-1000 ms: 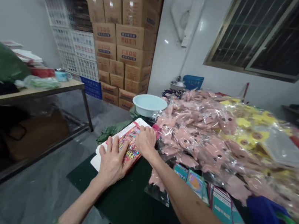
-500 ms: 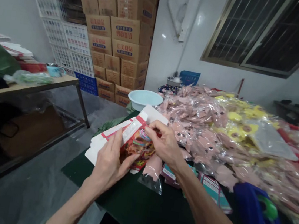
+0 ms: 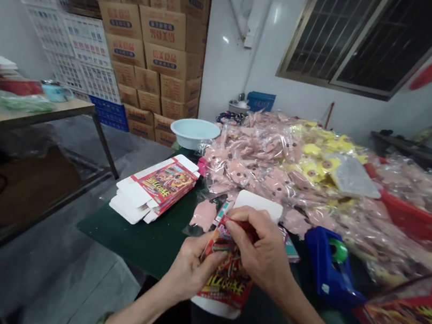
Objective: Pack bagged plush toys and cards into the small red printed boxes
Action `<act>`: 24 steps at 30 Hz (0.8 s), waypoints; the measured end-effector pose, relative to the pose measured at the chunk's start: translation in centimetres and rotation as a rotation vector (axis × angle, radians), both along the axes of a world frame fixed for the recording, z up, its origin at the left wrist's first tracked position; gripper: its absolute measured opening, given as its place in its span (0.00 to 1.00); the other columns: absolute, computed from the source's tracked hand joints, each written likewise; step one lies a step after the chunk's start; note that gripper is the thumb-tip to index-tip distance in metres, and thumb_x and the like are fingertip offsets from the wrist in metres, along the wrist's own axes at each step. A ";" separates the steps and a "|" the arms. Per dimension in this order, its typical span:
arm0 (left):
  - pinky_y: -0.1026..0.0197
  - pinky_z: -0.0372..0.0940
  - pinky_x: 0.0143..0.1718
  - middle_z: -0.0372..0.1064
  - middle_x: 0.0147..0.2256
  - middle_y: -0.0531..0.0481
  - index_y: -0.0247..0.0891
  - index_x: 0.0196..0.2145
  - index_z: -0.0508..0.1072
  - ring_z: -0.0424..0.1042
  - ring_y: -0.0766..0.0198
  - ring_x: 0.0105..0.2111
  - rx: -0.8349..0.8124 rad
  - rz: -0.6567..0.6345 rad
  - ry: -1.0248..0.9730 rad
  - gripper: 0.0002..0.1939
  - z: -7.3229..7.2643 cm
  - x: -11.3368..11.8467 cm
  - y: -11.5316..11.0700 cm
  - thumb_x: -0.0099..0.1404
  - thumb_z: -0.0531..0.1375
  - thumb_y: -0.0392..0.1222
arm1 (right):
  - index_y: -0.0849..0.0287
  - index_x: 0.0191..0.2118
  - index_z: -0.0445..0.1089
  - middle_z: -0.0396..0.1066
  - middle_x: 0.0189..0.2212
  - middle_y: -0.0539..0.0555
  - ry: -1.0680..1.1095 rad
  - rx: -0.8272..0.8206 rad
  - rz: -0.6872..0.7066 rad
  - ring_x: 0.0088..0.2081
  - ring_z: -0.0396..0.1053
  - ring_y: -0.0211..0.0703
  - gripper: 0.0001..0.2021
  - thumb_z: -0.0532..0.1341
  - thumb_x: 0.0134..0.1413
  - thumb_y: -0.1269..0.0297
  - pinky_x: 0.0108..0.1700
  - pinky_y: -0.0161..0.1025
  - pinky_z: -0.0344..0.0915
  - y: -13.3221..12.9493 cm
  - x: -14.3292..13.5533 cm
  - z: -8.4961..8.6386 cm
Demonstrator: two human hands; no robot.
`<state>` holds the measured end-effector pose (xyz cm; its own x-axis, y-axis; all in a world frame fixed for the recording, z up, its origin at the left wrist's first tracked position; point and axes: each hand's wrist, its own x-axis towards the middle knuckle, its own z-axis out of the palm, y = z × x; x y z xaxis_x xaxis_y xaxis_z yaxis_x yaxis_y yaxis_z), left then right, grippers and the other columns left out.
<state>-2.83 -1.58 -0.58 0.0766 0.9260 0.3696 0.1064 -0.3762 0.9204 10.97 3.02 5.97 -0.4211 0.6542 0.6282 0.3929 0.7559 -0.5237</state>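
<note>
A red printed carton (image 3: 228,283) with white flaps is held between my two hands, in front of my body. My left hand (image 3: 194,267) grips its left edge, thumb across the printed face. The fingers of my right hand (image 3: 262,245) pinch its upper part. Left of them lies a stack of flattened red and white cartons (image 3: 166,181) on the dark green table (image 3: 127,241). A bagged pink piece (image 3: 204,214) rests just beyond my left hand. Teal and purple packets (image 3: 288,244) are partly hidden behind my right hand.
Bagged pink and yellow pieces (image 3: 267,148) are heaped at the back, near a pale blue basin (image 3: 195,133). To the right are a blue tape dispenser (image 3: 325,270), more red cartons (image 3: 411,321) and a red tub (image 3: 422,217). A side table (image 3: 69,109) stands at left.
My hands have moved right and toward me, now with one carton between them. The carton stack stays at the left, out of my hands. The view has turned right.
</note>
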 end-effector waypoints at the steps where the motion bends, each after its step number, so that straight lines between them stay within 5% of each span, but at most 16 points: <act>1: 0.68 0.62 0.28 0.68 0.26 0.53 0.34 0.36 0.72 0.65 0.69 0.24 -0.015 0.000 -0.049 0.09 0.0 0.3 0.2 0.63 0.56 0.42 | 0.57 0.34 0.66 0.71 0.35 0.53 0.012 0.146 -0.085 0.38 0.67 0.43 0.03 0.57 0.56 0.71 0.42 0.44 0.61 -0.3 0.6 -0.1; 4: 0.66 0.64 0.31 0.71 0.30 0.51 0.35 0.41 0.71 0.68 0.67 0.27 -0.064 0.093 -0.147 0.11 -0.4 0.8 0.5 0.63 0.57 0.43 | 0.57 0.44 0.65 0.67 0.46 0.58 0.134 0.414 -0.387 0.50 0.63 0.50 0.13 0.62 0.50 0.72 0.52 0.52 0.58 -1.2 2.7 -1.4; 6: 0.67 0.65 0.30 0.72 0.31 0.51 0.35 0.41 0.72 0.69 0.66 0.28 -0.071 0.137 -0.124 0.12 -0.9 1.0 0.9 0.60 0.60 0.43 | 0.57 0.44 0.63 0.65 0.46 0.59 0.258 0.276 -0.480 0.50 0.64 0.51 0.16 0.64 0.48 0.69 0.52 0.52 0.60 -1.6 4.0 -3.1; 10: 0.67 0.65 0.29 0.73 0.30 0.50 0.34 0.38 0.74 0.70 0.66 0.27 -0.040 0.122 -0.038 0.12 -2.2 1.3 2.1 0.57 0.62 0.43 | 0.56 0.39 0.59 0.70 0.37 0.55 0.467 -0.258 -0.317 0.36 0.73 0.44 0.11 0.62 0.52 0.64 0.36 0.42 0.71 -1.5 4.8 -7.0; 12: 0.66 0.67 0.32 0.74 0.34 0.49 0.34 0.40 0.74 0.71 0.64 0.30 -0.031 0.119 -0.027 0.14 -2.8 1.4 2.5 0.57 0.62 0.43 | 0.55 0.41 0.58 0.71 0.35 0.54 0.556 -0.347 -0.245 0.34 0.74 0.43 0.12 0.62 0.52 0.65 0.34 0.39 0.72 -1.3 4.7 -8.2; 17: 0.65 0.67 0.33 0.75 0.33 0.50 0.35 0.40 0.74 0.72 0.64 0.30 -0.012 0.126 0.009 0.16 -3.7 1.0 2.2 0.55 0.64 0.45 | 0.53 0.58 0.52 0.69 0.46 0.58 0.465 -0.213 -0.151 0.42 0.73 0.44 0.28 0.61 0.53 0.69 0.41 0.41 0.73 -1.6 5.2 -8.5; 21: 0.63 0.68 0.32 0.75 0.32 0.48 0.33 0.41 0.72 0.73 0.62 0.29 -0.025 0.098 0.029 0.18 -4.0 0.7 1.2 0.54 0.65 0.44 | 0.52 0.59 0.52 0.65 0.51 0.59 0.272 -0.090 -0.160 0.46 0.71 0.44 0.27 0.59 0.55 0.72 0.43 0.39 0.73 -2.6 6.5 -8.6; 24: 0.60 0.69 0.40 0.73 0.42 0.44 0.35 0.53 0.63 0.73 0.59 0.37 0.053 0.164 0.022 0.31 -3.8 1.1 0.6 0.53 0.66 0.43 | 0.52 0.56 0.57 0.67 0.48 0.57 0.154 0.032 -0.173 0.47 0.70 0.45 0.23 0.59 0.54 0.72 0.45 0.41 0.72 -3.4 7.1 -8.8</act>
